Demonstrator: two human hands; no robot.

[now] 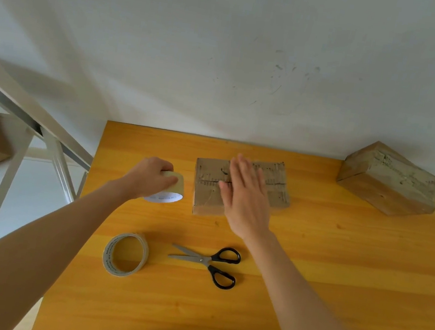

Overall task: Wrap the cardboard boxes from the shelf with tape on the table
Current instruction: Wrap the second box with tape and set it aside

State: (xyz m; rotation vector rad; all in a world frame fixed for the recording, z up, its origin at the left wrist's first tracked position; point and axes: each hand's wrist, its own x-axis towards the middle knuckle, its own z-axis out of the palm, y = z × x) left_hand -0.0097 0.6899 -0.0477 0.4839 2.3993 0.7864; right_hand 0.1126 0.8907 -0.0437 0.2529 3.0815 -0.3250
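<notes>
Taping looks about to begin at mid-frame — the left hand [150, 174] grips a tape roll [173, 186] just left of the cardboard box [278, 182] on the table [336, 267], the right hand [245, 197] spread flat, fingers straight, over it — so next, I judge, comes freeing the tape's end.

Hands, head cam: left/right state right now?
Left hand: grips the tape roll.
Right hand: open, fingers straight, over the flat cardboard box; contact cannot be told.
</notes>
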